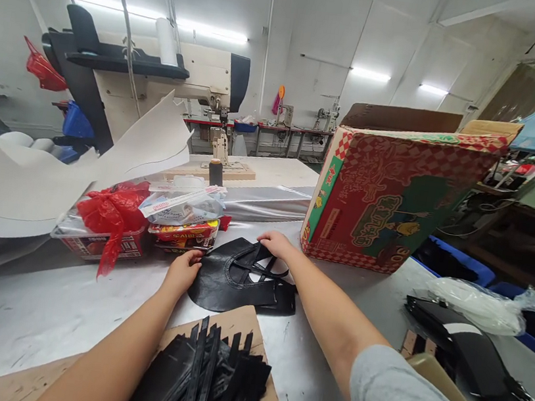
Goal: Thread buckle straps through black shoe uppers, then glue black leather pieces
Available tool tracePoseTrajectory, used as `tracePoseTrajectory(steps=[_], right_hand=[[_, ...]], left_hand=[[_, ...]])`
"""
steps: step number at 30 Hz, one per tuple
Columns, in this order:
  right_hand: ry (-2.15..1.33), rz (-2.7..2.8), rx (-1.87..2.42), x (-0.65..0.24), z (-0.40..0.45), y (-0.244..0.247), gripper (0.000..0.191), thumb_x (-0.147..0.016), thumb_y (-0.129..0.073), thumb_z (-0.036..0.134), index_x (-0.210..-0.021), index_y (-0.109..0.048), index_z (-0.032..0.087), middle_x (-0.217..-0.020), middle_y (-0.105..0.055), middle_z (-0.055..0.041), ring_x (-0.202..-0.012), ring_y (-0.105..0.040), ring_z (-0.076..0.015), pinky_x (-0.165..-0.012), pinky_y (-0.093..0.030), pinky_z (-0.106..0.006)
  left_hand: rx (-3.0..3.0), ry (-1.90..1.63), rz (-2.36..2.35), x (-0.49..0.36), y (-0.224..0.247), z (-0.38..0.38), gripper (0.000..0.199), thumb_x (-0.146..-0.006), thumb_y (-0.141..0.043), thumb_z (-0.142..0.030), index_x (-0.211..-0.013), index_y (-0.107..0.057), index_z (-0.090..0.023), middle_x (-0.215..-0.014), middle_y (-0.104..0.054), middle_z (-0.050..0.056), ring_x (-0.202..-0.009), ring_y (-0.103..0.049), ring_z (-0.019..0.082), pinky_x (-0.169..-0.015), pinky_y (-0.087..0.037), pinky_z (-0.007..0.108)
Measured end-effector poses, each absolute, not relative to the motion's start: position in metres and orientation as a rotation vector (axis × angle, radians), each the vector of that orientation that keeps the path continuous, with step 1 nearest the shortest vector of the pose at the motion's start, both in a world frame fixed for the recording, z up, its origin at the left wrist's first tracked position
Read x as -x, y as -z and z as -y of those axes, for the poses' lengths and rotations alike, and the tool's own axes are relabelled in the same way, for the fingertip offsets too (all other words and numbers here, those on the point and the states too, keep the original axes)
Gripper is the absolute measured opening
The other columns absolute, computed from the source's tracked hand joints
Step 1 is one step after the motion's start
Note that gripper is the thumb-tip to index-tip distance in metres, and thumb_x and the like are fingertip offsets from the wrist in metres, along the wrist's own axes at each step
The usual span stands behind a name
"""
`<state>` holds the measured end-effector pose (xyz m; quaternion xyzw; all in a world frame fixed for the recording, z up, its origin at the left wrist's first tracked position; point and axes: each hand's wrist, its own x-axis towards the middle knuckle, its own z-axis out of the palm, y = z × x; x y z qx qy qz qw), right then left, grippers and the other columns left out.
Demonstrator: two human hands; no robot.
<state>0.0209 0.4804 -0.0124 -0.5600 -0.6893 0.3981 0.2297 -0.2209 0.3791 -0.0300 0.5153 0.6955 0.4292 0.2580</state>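
A black leather piece (216, 280) with a curved opening crossed by thin straps lies flat on the silver-covered table. My left hand (182, 271) is at its left edge, fingers bent together on the rim. At the far edge, near the straps, my right hand (275, 244) pinches the leather. Closer to me, a heap of black strips (208, 371) rests on a brown cardboard sheet (240, 321).
A red and green carton (376, 202) stands at the right. Plastic tubs with a red bag (114, 209) sit at the left, beside large white sheets (12, 178). Behind are a sewing machine (166, 73) and a thread spool (215, 173). Black parts (474, 356) lie far right.
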Motion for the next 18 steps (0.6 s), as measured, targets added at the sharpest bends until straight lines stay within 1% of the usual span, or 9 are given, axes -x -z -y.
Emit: tracePoseTrajectory(steps=[3, 8, 14, 18], right_hand=[[-0.977, 1.936, 1.593, -0.020, -0.482, 0.014, 0.024, -0.090, -0.054, 0.030, -0.109, -0.057, 0.017, -0.113, -0.056, -0.0076, -0.096, -0.057, -0.0203, -0.082, -0.050, -0.040], [-0.883, 1.944, 1.685, -0.024, -0.485, 0.018, 0.023, -0.090, -0.054, 0.030, -0.109, -0.057, 0.017, -0.113, -0.056, -0.0075, -0.096, -0.057, -0.0201, -0.082, -0.050, -0.040], [-0.901, 1.891, 1.732, -0.020, -0.489, 0.024, 0.023, -0.090, -0.053, 0.030, -0.109, -0.057, 0.018, -0.113, -0.056, -0.0075, -0.095, -0.058, -0.0194, -0.081, -0.050, -0.039], [-0.961, 1.825, 1.742, -0.018, -0.492, 0.026, 0.025, -0.090, -0.054, 0.030, -0.111, -0.055, 0.017, -0.113, -0.056, -0.0079, -0.095, -0.058, -0.0200, -0.081, -0.050, -0.040]], left_hand=[[-1.387, -1.150, -1.884, 0.220, 0.029, -0.379, 0.023, -0.067, -0.055, 0.001, -0.082, -0.064, -0.014, -0.083, -0.070, 0.003, -0.084, -0.065, 0.018, -0.087, -0.047, 0.037], [-1.373, -1.155, -1.852, 0.218, 0.027, -0.377, 0.024, -0.061, -0.049, -0.004, -0.073, -0.064, -0.020, -0.079, -0.071, 0.001, -0.081, -0.065, 0.020, -0.082, -0.049, 0.032], [-1.382, -1.157, -1.821, 0.217, 0.024, -0.374, 0.018, -0.057, -0.049, -0.009, -0.067, -0.060, -0.020, -0.068, -0.068, -0.001, -0.073, -0.064, 0.020, -0.071, -0.051, 0.031], [-1.388, -1.156, -1.810, 0.217, 0.023, -0.373, 0.016, -0.056, -0.050, -0.010, -0.064, -0.058, -0.020, -0.065, -0.065, -0.001, -0.072, -0.062, 0.020, -0.070, -0.049, 0.031]])
